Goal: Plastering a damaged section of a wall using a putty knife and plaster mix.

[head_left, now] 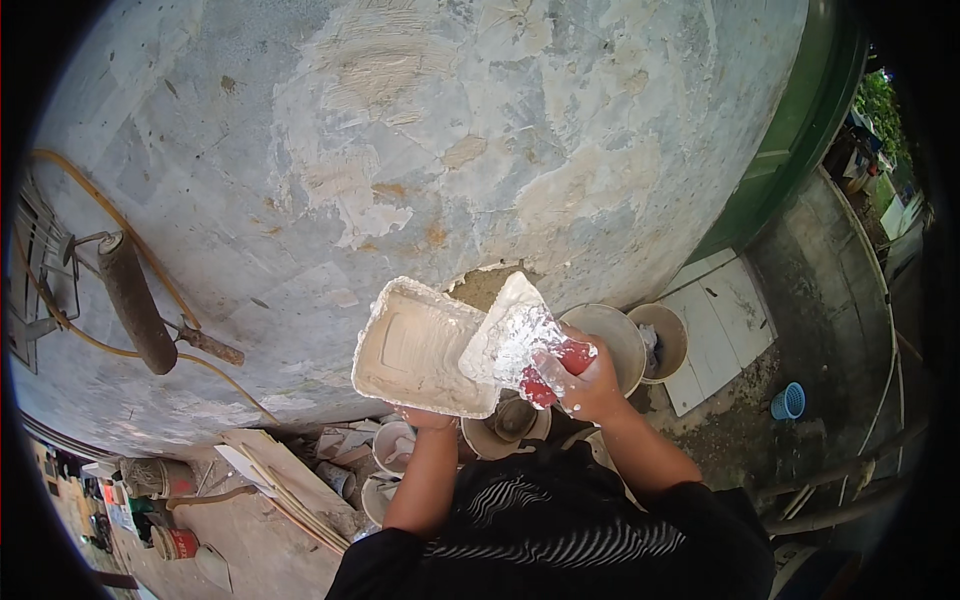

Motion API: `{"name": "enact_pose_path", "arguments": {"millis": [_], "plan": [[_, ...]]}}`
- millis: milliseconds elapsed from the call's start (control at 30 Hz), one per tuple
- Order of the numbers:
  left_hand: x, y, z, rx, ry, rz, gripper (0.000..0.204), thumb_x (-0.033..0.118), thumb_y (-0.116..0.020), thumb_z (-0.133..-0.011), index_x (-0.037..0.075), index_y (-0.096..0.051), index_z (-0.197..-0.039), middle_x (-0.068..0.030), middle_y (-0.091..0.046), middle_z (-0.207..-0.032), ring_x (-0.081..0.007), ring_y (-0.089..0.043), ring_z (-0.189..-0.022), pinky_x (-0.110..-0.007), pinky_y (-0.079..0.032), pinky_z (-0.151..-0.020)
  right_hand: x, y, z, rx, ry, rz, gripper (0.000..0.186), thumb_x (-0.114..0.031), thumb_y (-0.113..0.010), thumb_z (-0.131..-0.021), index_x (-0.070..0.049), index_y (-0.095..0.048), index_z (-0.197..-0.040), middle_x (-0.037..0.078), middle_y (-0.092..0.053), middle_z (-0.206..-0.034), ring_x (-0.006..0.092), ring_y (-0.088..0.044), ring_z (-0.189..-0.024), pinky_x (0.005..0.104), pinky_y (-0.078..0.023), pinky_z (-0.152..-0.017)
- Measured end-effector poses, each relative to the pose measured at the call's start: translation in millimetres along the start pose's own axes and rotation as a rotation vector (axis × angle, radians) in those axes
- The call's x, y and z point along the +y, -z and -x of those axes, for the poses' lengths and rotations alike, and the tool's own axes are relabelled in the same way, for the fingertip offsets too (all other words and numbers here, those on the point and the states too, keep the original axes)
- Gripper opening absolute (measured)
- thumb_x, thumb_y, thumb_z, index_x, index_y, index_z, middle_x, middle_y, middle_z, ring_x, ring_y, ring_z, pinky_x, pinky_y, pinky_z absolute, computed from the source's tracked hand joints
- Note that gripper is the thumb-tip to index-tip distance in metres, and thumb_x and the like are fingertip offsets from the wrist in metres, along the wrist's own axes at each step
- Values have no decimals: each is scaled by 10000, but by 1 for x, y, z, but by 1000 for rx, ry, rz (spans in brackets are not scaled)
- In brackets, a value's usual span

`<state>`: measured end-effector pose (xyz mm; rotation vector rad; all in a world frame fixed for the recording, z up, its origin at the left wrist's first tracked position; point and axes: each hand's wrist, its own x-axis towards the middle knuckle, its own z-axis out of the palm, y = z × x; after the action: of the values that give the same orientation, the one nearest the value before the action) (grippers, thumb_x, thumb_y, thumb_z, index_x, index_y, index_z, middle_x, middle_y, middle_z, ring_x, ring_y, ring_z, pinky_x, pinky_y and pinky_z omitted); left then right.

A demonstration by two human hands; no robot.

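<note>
My left hand (427,416) holds a rectangular plastic tray (408,340) from underneath. Most of its fingers are hidden below the tray. Beige filler coats the tray's inside and crusts its rim. In my right hand (593,386) is a putty knife (512,325) with a red handle, its wide blade smeared with pale filler. The blade overlaps the tray's right side from above; whether it touches the tray I cannot tell. Before me rises a patchy grey wall (330,130) with smears of filler. Just beyond the tray, a rough brown hole (490,284) shows in it.
Buckets stand at the wall's foot, among them a pale bucket (612,335) to the right. At left hang a paint roller (135,300) and a yellow hose (110,212). Boards (275,480) lie lower left. A blue basket (788,402) sits right, beyond white panels (720,330).
</note>
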<state>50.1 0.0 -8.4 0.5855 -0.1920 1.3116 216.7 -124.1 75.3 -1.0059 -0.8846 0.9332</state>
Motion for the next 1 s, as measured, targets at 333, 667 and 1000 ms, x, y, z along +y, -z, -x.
{"name": "enact_pose_path", "arguments": {"millis": [333,667,1000], "plan": [[-8,25,16,162,83,-263,685,528,-417,-863,122,-272,-1395,-92,-326,-1414,-308,-331,-1286,-483,-285,-1053,11,-21,0,-97,-18,32,237,-57,-548,-863,58,-563,-1069,72,-650,-882,76,-570,-798,235,-464,-724],[-16,17,2,214,200,-217,689,479,-476,-849,96,-279,-1387,-110,-351,-1393,-307,-355,-1270,-469,-302,-1042,25,-23,-5,-9,-277,-209,246,-45,-487,-908,31,-530,-1138,44,-616,-969,83,-569,-837,241,-471,-746],[-14,18,-5,224,234,-247,698,429,-535,-835,69,-286,-1379,-128,-376,-1372,-307,-378,-1254,-455,-318,-1031,52,-28,-6,83,-399,-520,197,-63,-500,-911,59,-547,-1058,86,-618,-958,122,-601,-833,264,-497,-730]]}}
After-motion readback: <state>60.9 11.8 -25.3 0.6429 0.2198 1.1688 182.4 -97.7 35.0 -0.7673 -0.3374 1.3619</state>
